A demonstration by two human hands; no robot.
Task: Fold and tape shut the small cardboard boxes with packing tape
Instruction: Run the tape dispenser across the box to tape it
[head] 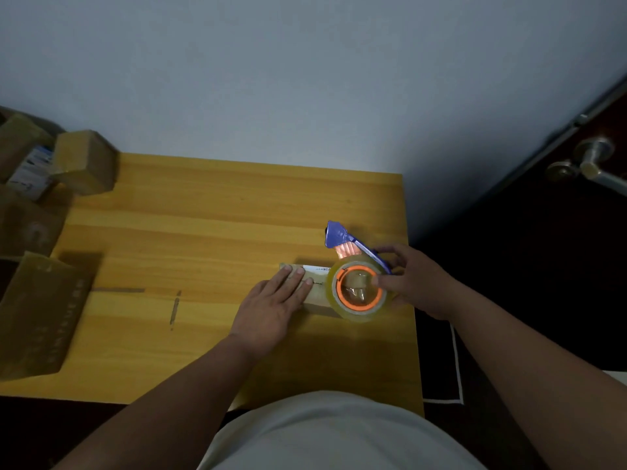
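Note:
A small cardboard box [317, 293] lies on the wooden table [210, 232] near its right edge, with a white label on its far side. My left hand [271, 307] presses flat on the box's top, fingers straight. My right hand [412, 283] grips a tape dispenser [356, 266] with a blue frame, an orange hub and a roll of clear packing tape. The roll sits over the right end of the box and hides it.
Several taped cardboard boxes [84, 161] are stacked at the table's far left. A larger open carton [37, 313] stands at the left edge. Two strips of tape [174, 310] stick to the tabletop. A dark door with a metal handle [590, 164] is at the right.

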